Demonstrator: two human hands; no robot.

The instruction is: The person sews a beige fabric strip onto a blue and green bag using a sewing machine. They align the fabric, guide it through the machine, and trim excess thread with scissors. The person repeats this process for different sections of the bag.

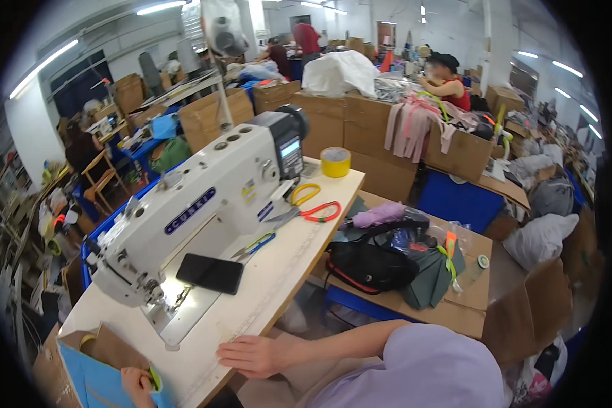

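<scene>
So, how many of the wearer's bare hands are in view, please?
2: the left hand at the rim of the blue, brown-lined holder, partly out of frame; the right hand on the near edge of the white tabletop.

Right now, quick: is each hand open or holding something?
Left hand: curled at the blue box's edge; grip unclear.
Right hand: open, resting on the white table.

White walls [449, 30] and a thick white pillar [500, 41] enclose a long workroom, lit by bright ceiling tubes [44, 69] on both sides. A dark window-like opening [81, 85] breaks the left wall, with a light wooden chair [105, 179] below, near a blue-covered table [137, 155]. Grey floor [508, 264] shows at right.
</scene>
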